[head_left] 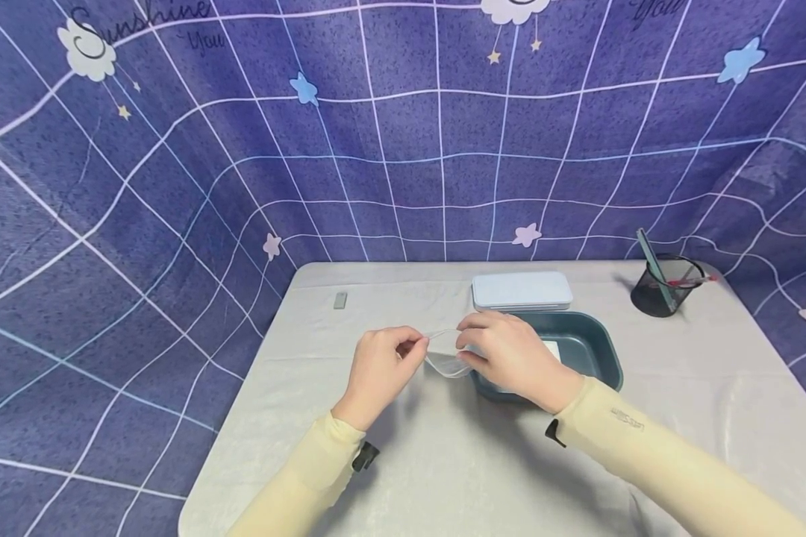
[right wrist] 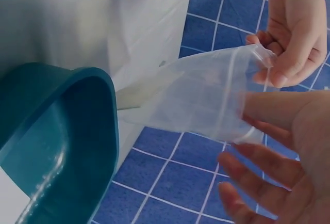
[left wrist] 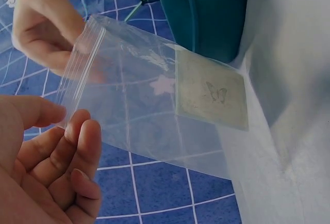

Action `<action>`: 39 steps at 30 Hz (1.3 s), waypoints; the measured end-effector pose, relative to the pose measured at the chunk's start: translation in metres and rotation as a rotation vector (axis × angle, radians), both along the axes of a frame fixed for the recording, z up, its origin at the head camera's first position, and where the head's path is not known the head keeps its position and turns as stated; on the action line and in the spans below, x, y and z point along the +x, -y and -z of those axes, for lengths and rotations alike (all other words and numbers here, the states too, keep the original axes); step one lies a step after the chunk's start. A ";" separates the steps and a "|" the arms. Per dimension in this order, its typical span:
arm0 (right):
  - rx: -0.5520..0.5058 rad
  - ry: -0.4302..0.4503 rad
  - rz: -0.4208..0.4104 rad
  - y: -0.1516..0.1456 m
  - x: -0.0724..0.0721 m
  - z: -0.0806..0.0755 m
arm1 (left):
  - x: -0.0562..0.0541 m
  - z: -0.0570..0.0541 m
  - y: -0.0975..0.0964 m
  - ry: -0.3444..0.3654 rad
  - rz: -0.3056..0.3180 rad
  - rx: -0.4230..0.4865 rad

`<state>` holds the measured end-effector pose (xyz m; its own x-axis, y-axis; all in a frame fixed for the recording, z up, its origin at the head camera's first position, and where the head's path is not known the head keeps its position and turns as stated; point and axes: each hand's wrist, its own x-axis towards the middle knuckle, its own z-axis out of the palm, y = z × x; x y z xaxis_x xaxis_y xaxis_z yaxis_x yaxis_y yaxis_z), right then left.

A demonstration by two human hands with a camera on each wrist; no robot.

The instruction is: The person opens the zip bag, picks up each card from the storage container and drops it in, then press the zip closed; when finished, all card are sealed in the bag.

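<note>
A clear zip bag (head_left: 445, 359) is stretched between the two hands over the table, its zip end towards them. Inside, near its far end, lies a pale square card (left wrist: 211, 90) with a small butterfly print. My left hand (head_left: 384, 369) pinches one corner of the bag's mouth between thumb and fingertips. At the opposite corner, my right hand (head_left: 510, 354) holds the mouth's edge between thumb and forefinger, its other fingers spread apart in the right wrist view. Under the right hand stands a dark teal plastic basin (head_left: 601, 343) with a white piece (head_left: 552, 349) in it.
Behind the basin lies a light blue case (head_left: 522, 289). A black mesh pen cup (head_left: 654, 294) with a green strip and a red pen stands at the back right. One small grey-green block (head_left: 339, 300) lies at the back left of the white-covered table (head_left: 295, 350).
</note>
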<state>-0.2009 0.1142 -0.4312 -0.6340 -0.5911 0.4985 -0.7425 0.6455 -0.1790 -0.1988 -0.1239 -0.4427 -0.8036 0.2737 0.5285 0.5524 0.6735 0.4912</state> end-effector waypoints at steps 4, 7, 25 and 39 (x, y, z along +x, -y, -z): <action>-0.047 -0.047 0.001 -0.007 0.002 -0.005 | 0.000 0.000 -0.001 0.003 0.003 0.001; -0.074 -0.072 0.017 -0.015 -0.001 -0.008 | 0.000 0.000 -0.001 0.001 0.001 0.005; 0.092 0.158 0.170 -0.080 -0.044 0.014 | 0.002 -0.001 0.000 0.021 -0.008 0.010; 0.256 0.393 0.223 -0.115 -0.062 0.059 | 0.002 0.000 -0.001 0.017 -0.006 0.002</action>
